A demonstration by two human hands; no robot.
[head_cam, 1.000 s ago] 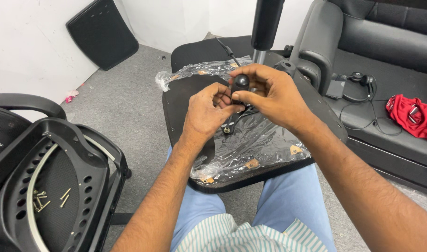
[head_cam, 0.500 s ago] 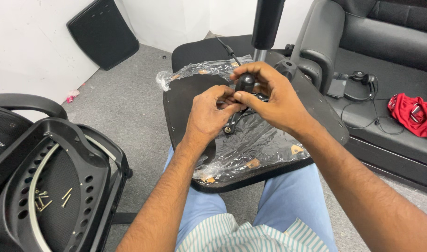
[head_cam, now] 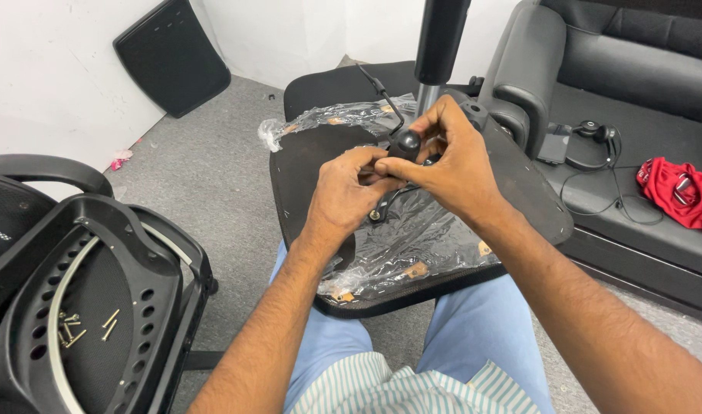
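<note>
I count two hands at work, my left hand (head_cam: pixel 349 189) and my right hand (head_cam: pixel 451 165), pinching one black round knob (head_cam: pixel 408 142) between them. One upturned chair seat (head_cam: pixel 520 192) rests on my lap, with one sheet of clear plastic wrap (head_cam: pixel 412 245) over it. One gas-lift column (head_cam: pixel 441 38) rises from it. One black chair backrest (head_cam: pixel 82 307) lies to my left, holding a small cluster of brass screws (head_cam: pixel 79 328), about six as far as I can tell. One black panel (head_cam: pixel 171 55) leans on the wall. One sofa (head_cam: pixel 635 69) carries one headset (head_cam: pixel 596 132) and one red cloth (head_cam: pixel 681 192).
</note>
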